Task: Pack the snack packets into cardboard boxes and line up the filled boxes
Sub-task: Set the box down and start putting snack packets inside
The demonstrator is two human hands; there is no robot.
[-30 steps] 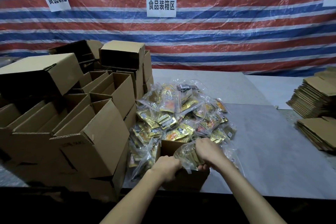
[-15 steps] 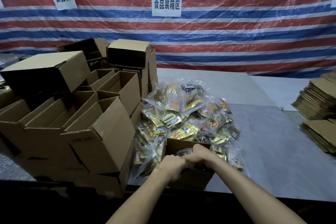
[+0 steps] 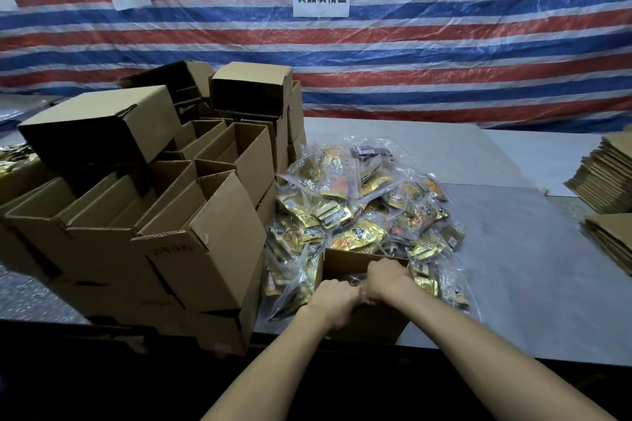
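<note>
Sunk now into the cardboard box (image 3: 355, 261) at the counter's (image 3: 513, 284) near edge, the snack packet hides under the right grip (image 3: 386, 278), hold untellable; left grip (image 3: 333, 301) clasps the rim. Likely soft, slippery: pinch corners.

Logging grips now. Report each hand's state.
Left hand: grips near rim of the small brown cardboard box.
Right hand: curled inside that box; grip cannot be told.
</note>
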